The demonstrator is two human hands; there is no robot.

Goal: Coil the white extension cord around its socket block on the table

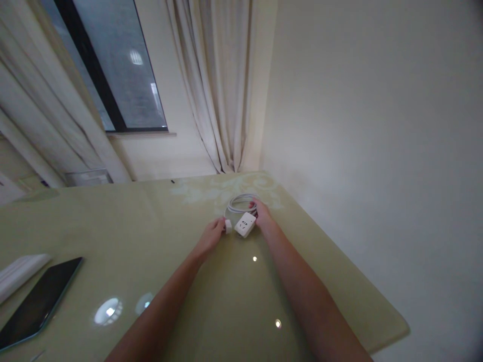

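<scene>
A small white power socket block lies on the glossy green table near its far right corner. Its white cable is coiled in a loop just behind it. My right hand grips the block at its far right side. My left hand pinches a small white plug right beside the block's left end. Both arms reach far forward across the table.
A dark tablet lies at the near left, next to a white object. The white wall runs along the table's right edge. Curtains and a window stand behind.
</scene>
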